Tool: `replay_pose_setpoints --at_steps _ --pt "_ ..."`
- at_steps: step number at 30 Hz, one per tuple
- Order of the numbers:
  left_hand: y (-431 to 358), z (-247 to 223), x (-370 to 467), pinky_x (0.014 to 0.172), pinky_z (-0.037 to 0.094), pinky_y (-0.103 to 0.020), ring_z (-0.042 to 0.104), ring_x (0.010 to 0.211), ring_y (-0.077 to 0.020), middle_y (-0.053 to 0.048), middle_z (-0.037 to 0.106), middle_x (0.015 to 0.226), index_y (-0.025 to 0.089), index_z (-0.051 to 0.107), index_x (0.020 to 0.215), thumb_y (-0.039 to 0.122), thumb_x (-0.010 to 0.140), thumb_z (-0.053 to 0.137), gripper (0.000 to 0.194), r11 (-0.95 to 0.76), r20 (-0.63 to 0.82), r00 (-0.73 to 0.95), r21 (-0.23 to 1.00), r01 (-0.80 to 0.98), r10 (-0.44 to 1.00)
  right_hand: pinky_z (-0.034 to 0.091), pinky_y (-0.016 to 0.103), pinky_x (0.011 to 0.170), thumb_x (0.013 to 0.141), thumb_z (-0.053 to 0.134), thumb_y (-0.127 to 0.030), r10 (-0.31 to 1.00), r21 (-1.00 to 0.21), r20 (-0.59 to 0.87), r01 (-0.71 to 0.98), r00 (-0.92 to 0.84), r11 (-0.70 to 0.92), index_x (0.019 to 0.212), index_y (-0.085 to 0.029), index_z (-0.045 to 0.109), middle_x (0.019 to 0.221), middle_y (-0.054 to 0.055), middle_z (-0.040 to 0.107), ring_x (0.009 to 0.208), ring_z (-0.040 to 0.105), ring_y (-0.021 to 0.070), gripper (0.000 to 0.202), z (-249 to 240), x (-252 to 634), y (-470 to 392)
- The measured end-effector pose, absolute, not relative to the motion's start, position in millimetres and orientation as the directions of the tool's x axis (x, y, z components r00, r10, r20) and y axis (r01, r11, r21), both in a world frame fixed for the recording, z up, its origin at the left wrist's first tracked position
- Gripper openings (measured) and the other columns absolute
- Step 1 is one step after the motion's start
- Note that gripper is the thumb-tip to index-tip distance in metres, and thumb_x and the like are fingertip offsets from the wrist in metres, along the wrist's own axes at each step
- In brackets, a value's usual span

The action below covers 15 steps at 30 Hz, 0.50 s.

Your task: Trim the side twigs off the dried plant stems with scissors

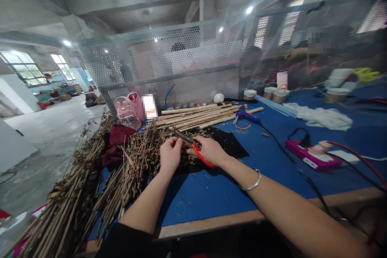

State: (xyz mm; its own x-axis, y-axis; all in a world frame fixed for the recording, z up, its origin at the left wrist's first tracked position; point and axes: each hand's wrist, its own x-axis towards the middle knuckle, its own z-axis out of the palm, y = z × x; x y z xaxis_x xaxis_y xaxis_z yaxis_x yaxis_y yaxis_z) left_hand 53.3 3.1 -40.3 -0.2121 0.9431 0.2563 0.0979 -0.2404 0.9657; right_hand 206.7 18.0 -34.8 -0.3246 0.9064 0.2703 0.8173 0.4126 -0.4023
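My right hand grips a pair of scissors with red handles. Their dark blades point up and to the left, past the fingers of my left hand. The left hand is closed in a pinch close by the blades; what it pinches is too small to make out. Under and beside both hands lies a heap of dried plant stalks, brown and brittle, with bits scattered over a black sheet. A bigger bundle of dried stems hangs over the table's left edge.
Pale sticks lie behind my hands, near a blue glue gun with a trailing cord. A magenta power strip sits on the right. A pink bag and a perforated metal screen stand at the back.
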Motion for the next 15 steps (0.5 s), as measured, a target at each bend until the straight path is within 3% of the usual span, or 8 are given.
replay_pose_setpoints --at_steps 15 --pt "3.7 -41.5 53.3 0.051 0.044 -0.020 0.056 0.060 -0.0123 -0.003 0.061 0.066 0.013 0.062 0.077 0.041 0.070 0.057 0.029 -0.224 0.223 -0.198 0.974 0.016 0.955 0.029 0.020 0.049 0.071 0.049 -0.061 0.918 -0.469 0.225 0.789 -0.328 0.397 0.076 -0.020 0.053 0.068 0.001 0.060 0.057 0.053 0.0130 0.041 -38.6 207.6 20.9"
